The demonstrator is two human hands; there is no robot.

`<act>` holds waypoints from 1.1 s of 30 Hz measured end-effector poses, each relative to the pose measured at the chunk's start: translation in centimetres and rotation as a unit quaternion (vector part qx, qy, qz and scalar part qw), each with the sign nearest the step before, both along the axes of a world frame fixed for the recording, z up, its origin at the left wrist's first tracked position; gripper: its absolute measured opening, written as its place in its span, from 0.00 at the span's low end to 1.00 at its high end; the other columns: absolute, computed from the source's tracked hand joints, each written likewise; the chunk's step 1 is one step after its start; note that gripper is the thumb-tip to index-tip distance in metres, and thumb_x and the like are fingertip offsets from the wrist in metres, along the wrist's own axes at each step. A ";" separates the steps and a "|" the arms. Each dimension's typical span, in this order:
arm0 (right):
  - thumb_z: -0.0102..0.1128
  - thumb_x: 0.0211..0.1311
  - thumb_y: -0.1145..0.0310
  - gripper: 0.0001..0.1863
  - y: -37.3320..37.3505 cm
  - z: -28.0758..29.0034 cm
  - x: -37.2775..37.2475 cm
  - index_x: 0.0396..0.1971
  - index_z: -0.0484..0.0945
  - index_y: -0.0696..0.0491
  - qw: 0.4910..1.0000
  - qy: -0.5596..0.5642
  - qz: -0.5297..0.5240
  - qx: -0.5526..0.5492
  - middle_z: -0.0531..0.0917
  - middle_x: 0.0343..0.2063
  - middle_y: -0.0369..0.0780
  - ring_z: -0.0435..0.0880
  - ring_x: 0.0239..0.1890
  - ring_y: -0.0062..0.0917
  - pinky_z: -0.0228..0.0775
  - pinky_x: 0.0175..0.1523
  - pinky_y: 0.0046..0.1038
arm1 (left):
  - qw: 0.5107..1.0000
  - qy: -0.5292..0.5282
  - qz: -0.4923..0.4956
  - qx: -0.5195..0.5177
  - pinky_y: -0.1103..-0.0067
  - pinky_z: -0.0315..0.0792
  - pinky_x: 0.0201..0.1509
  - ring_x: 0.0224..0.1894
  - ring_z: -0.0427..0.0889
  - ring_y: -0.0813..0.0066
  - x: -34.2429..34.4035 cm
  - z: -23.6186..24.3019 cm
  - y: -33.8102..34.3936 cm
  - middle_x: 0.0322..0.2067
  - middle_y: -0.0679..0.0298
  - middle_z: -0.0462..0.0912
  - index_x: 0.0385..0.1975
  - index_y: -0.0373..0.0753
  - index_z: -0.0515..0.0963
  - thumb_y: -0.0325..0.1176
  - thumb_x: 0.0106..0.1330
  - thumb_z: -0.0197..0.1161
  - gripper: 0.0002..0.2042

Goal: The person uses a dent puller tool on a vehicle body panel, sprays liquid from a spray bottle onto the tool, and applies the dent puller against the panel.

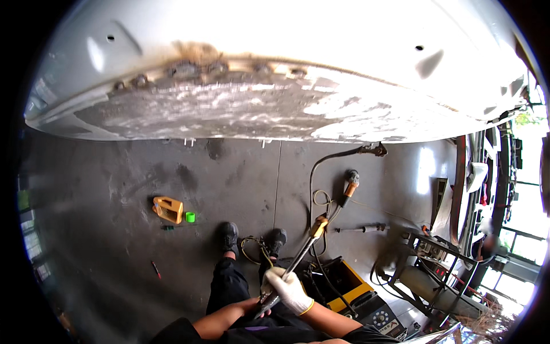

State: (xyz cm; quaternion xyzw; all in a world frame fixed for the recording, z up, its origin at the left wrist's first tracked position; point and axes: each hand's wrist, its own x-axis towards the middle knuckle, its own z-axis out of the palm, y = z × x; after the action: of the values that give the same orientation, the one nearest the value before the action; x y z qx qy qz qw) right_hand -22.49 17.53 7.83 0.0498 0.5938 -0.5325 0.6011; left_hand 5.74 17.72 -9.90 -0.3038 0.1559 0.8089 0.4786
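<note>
My right hand (pixel 289 289), in a white glove, is closed around the shaft of a long metal tool (pixel 300 254) with a yellow and black head. My bare left hand (pixel 252 307) grips the tool's lower end, its fingers partly hidden. The shaft angles up and right over the floor. Above spans a white vehicle panel (pixel 269 31) with a scuffed, dull grey lower band (pixel 217 106) and rusty marks along the seam. A black cable with a clamp (pixel 373 150) meets the panel's lower edge on the right. A grinder-like tool with an orange body (pixel 351 188) is below it.
A yellow-black machine (pixel 380 318) sits by my right side, with a metal cart (pixel 427 281) farther right and long metal parts (pixel 460 183) beyond. An orange jug (pixel 168 209) and green cap (pixel 190 217) lie left of my shoes (pixel 228 236). Hoses and cables loop across the floor.
</note>
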 end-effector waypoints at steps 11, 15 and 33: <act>0.49 0.82 0.52 0.29 5.5 8.2 -4.7 0.23 0.77 0.59 0.974 0.118 -0.194 -0.002 0.79 0.17 0.45 0.81 0.24 0.31 0.75 0.39 0.33 | 0.947 0.099 0.161 -0.260 0.75 0.58 0.79 0.76 0.65 0.70 -8.5 4.1 -7.1 0.79 0.56 0.61 0.85 0.48 0.30 0.43 0.84 0.54 0.43; 0.51 0.82 0.47 0.31 7.8 15.6 -3.6 0.22 0.75 0.57 0.937 0.212 -0.254 -0.108 0.78 0.16 0.44 0.81 0.25 0.34 0.78 0.45 0.37 | 0.926 0.216 0.035 -0.309 0.74 0.64 0.75 0.71 0.73 0.66 -10.3 10.8 -11.5 0.75 0.54 0.68 0.86 0.42 0.39 0.47 0.85 0.51 0.38; 0.68 0.73 0.56 0.22 6.8 18.8 1.8 0.22 0.76 0.54 0.930 0.357 -0.012 0.086 0.74 0.18 0.29 0.68 0.24 0.15 0.60 0.30 0.30 | 0.805 0.301 -0.020 -0.510 0.78 0.77 0.50 0.40 0.83 0.79 0.3 22.1 -20.8 0.33 0.64 0.88 0.38 0.33 0.85 0.36 0.74 0.63 0.11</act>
State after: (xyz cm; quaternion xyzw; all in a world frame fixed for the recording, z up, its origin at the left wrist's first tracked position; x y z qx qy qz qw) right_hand -20.70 24.33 26.62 -0.0853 0.8121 -0.4693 0.3361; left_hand 6.03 -3.03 12.19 -0.2418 0.6887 0.6537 0.1998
